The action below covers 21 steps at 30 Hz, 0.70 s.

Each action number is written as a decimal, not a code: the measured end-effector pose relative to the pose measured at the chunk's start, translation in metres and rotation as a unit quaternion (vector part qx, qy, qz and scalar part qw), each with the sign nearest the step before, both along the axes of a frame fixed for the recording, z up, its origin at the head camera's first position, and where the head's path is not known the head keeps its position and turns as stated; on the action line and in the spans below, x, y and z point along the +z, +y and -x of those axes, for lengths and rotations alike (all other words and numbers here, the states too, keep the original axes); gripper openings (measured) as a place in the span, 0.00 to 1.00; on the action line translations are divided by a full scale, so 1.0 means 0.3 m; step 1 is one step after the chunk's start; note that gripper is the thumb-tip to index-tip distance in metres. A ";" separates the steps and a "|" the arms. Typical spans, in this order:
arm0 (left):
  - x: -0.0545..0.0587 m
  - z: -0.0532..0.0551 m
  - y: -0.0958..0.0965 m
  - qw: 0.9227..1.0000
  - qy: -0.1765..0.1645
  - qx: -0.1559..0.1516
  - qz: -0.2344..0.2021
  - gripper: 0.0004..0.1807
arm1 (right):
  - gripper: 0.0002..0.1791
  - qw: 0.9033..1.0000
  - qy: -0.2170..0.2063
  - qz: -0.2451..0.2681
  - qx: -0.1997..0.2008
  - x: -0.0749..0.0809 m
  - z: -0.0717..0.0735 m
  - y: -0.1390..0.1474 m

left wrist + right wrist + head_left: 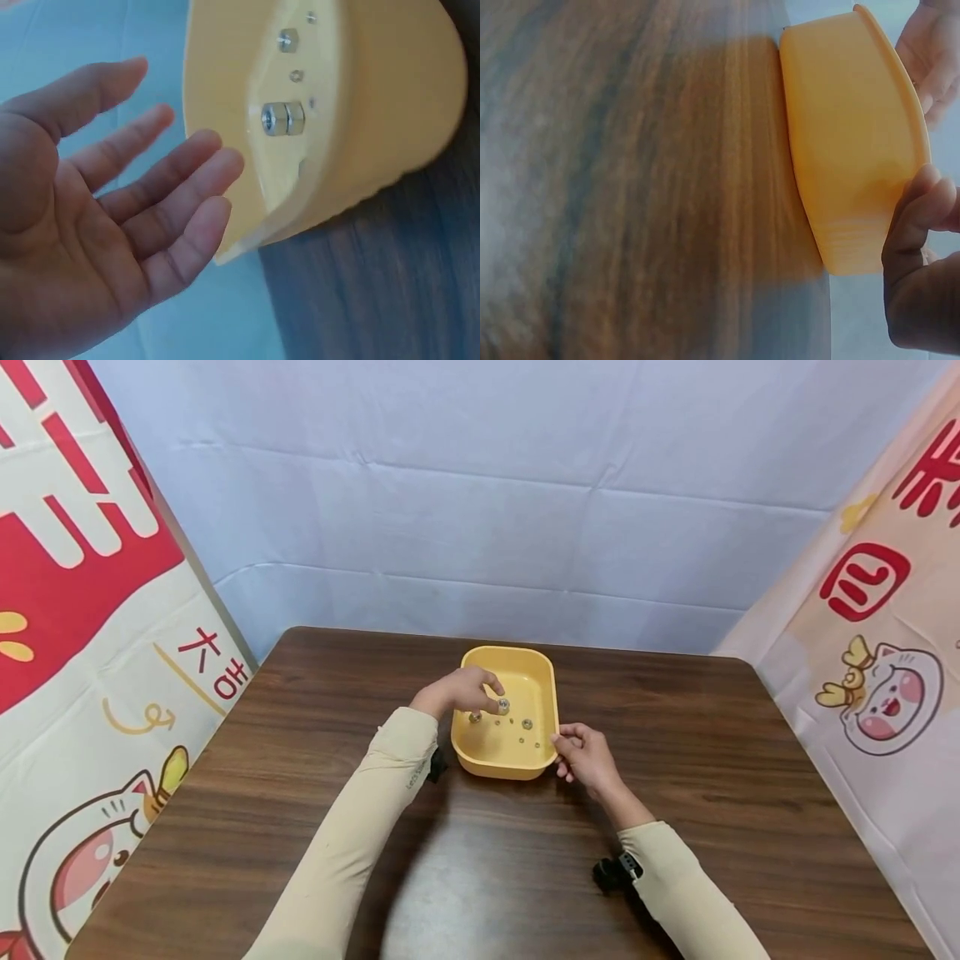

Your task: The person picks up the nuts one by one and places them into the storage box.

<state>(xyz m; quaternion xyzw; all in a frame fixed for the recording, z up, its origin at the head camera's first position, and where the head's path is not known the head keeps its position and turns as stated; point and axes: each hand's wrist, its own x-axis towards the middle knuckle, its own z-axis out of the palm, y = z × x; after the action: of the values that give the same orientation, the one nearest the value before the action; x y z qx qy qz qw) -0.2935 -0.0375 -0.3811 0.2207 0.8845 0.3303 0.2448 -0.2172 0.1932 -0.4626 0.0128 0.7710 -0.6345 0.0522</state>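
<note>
A yellow plastic tray with rounded corners sits on the table. My left hand is over its left side, thumb and fingers spread apart and holding nothing, as the left wrist view shows. Close by its fingertips are two large steel hex nuts lying end to end on the tray floor. Another large nut lies toward the right, and several tiny nuts are scattered around it. My right hand pinches the tray's right wall near the front corner, thumb at the rim.
The dark wood-grain table extends all round the tray. A pale cloth hangs behind its far edge, with printed banners at left and right. Black wrist cameras sit under both forearms, the right one low over the table.
</note>
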 end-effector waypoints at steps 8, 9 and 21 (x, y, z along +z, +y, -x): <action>-0.003 -0.019 0.025 0.982 0.124 -0.077 0.121 0.15 | 0.18 1.000 -0.005 0.003 -0.005 0.013 -0.004 -0.009; -0.005 -0.020 0.027 0.981 0.128 -0.078 0.126 0.16 | 0.18 1.000 -0.005 0.005 -0.003 0.015 -0.005 -0.009; -0.002 -0.022 -0.002 0.977 0.156 -0.049 0.138 0.19 | 0.18 1.000 -0.006 0.006 -0.012 -0.005 0.002 -0.009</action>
<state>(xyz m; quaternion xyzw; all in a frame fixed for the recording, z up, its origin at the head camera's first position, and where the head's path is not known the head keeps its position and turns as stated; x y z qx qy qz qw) -0.2870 -0.0380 -0.3818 0.2769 0.9369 0.1541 0.1478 -0.2179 0.1905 -0.4641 0.0251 0.7670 -0.6393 0.0493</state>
